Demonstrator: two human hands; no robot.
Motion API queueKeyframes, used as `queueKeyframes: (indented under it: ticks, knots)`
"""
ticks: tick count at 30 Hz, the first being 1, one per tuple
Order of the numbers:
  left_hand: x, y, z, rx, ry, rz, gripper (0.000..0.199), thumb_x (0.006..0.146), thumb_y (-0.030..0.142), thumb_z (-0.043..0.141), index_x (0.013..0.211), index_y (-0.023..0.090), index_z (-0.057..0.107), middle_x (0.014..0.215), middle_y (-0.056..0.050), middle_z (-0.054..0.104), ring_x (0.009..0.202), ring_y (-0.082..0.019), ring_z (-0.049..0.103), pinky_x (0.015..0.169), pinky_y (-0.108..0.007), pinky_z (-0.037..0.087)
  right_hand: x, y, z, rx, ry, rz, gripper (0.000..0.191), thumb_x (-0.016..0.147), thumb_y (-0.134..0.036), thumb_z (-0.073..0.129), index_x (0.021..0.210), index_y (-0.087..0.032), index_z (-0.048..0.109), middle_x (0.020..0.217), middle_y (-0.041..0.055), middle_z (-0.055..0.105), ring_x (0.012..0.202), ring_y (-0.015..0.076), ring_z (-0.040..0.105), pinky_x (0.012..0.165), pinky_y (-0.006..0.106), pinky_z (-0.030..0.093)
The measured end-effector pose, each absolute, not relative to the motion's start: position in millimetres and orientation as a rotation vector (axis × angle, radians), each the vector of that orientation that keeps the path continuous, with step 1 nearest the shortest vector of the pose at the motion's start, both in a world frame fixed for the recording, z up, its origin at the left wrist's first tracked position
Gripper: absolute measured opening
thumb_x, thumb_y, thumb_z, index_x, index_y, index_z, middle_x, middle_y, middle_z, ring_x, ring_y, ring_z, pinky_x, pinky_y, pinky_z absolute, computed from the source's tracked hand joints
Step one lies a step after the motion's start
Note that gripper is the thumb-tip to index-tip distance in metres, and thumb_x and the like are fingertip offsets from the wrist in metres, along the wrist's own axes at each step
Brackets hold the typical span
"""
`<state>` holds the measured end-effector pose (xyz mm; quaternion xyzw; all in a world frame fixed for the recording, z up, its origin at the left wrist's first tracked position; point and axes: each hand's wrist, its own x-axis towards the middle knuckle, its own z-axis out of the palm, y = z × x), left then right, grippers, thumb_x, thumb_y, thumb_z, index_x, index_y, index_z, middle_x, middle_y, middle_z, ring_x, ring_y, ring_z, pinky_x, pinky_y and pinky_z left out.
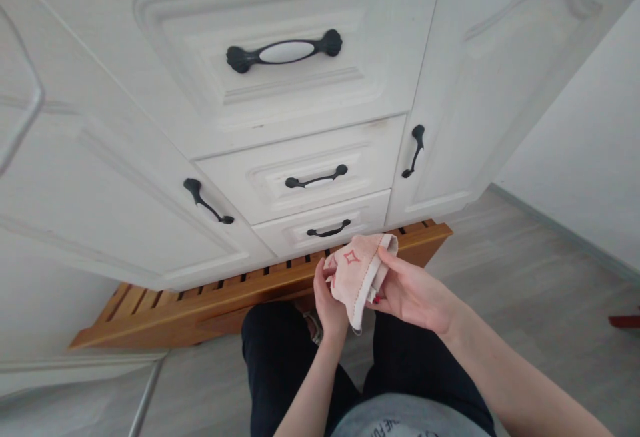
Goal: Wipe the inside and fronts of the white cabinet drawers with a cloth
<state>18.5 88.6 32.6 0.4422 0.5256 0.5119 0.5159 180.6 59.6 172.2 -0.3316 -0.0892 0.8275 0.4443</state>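
Note:
A pink cloth (356, 274) with a white stitched edge and a red star-like pattern is bunched between my two hands, above my knees. My left hand (330, 304) grips its left side, fingers partly hidden behind the fabric. On the right, my right hand (413, 290) pinches the white-edged side, its thumb lying on top. A small red bit shows near the right fingertips; I cannot make out what it is.
Ahead stands a white cabinet (225, 130) with several drawers and doors bearing dark handles, such as the top drawer handle (285, 50). At its foot lies a slatted wooden bench (165, 317). Grey wood-look floor (495, 257) extends to the right.

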Motion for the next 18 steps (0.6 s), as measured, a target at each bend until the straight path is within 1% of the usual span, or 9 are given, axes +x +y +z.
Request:
queueKeyframes:
  ticks: [2,4,7,9,11,12,14,16,18]
  knots:
    - [10,95,36,1.130,1.330,1.289,0.042,0.076,0.034,0.071,0.117,0.025,0.066,0.117,-0.007,0.068,0.112,-0.026,0.061,0.100,-0.037,0.044,186,56,165,-0.836,-0.174,2.008,0.043,0.101,-0.050,0.047,0.125,-0.019,0.063,0.116,0.0101,0.073,0.094,0.0166,0.069,0.083,0.029,0.054]
    - [0,102,41,1.200,1.335,1.288,0.029,0.073,0.026,0.070,0.102,0.025,0.073,0.109,-0.005,0.070,0.108,-0.026,0.061,0.102,-0.038,0.043,192,53,159,-0.863,-0.116,1.944,0.040,0.101,-0.048,0.048,0.125,-0.020,0.064,0.116,0.0078,0.073,0.095,0.0153,0.069,0.083,0.026,0.054]
    - [-13,111,48,1.271,1.270,1.201,0.027,0.064,0.017,0.071,0.090,0.025,0.076,0.098,-0.004,0.072,0.100,-0.025,0.062,0.098,-0.037,0.044,195,52,158,-0.859,-0.031,1.882,0.036,0.103,-0.041,0.046,0.127,-0.020,0.063,0.123,0.0067,0.071,0.104,0.0145,0.068,0.087,0.025,0.054]
    - [-17,112,51,1.269,1.226,1.147,0.026,0.061,0.017,0.072,0.086,0.023,0.076,0.091,-0.003,0.073,0.093,-0.023,0.062,0.093,-0.035,0.045,191,51,163,-0.832,0.004,1.896,0.033,0.103,-0.037,0.045,0.124,-0.019,0.064,0.121,0.0068,0.072,0.100,0.0136,0.069,0.086,0.025,0.055]
    - [-16,109,53,1.221,1.192,1.113,0.022,0.065,0.024,0.074,0.086,0.022,0.074,0.088,-0.002,0.073,0.088,-0.022,0.063,0.088,-0.034,0.047,188,51,171,-0.770,-0.032,1.965,0.032,0.103,-0.038,0.046,0.122,-0.019,0.064,0.114,0.0066,0.074,0.092,0.0130,0.070,0.083,0.026,0.055]
    - [-15,106,54,1.182,1.179,1.103,0.022,0.068,0.029,0.074,0.089,0.021,0.074,0.089,-0.003,0.073,0.087,-0.022,0.064,0.087,-0.034,0.048,187,52,174,-0.723,-0.092,2.010,0.033,0.103,-0.039,0.047,0.122,-0.018,0.064,0.113,0.0071,0.074,0.091,0.0135,0.070,0.084,0.027,0.056]
    - [-13,98,58,1.104,1.160,1.090,0.032,0.073,0.039,0.073,0.099,0.021,0.072,0.099,-0.004,0.075,0.093,-0.023,0.067,0.090,-0.036,0.049,191,61,175,-0.636,-0.283,2.061,0.037,0.101,-0.042,0.050,0.124,-0.017,0.065,0.114,0.0096,0.073,0.097,0.0165,0.070,0.088,0.030,0.055]
    - [-11,90,66,0.992,1.125,1.048,0.045,0.075,0.044,0.074,0.114,0.022,0.069,0.114,-0.006,0.074,0.106,-0.025,0.068,0.097,-0.039,0.049,201,75,164,-0.668,-0.450,1.961,0.035,0.098,-0.041,0.055,0.118,-0.016,0.068,0.111,0.0100,0.074,0.096,0.0178,0.070,0.084,0.030,0.056]
    - [-10,84,76,0.812,1.075,0.965,0.054,0.073,0.044,0.077,0.121,0.021,0.067,0.118,-0.007,0.074,0.111,-0.027,0.067,0.100,-0.041,0.049,209,88,139,-0.833,-0.443,1.719,0.025,0.094,-0.037,0.060,0.106,-0.018,0.070,0.096,0.0050,0.075,0.080,0.0132,0.068,0.071,0.023,0.053]
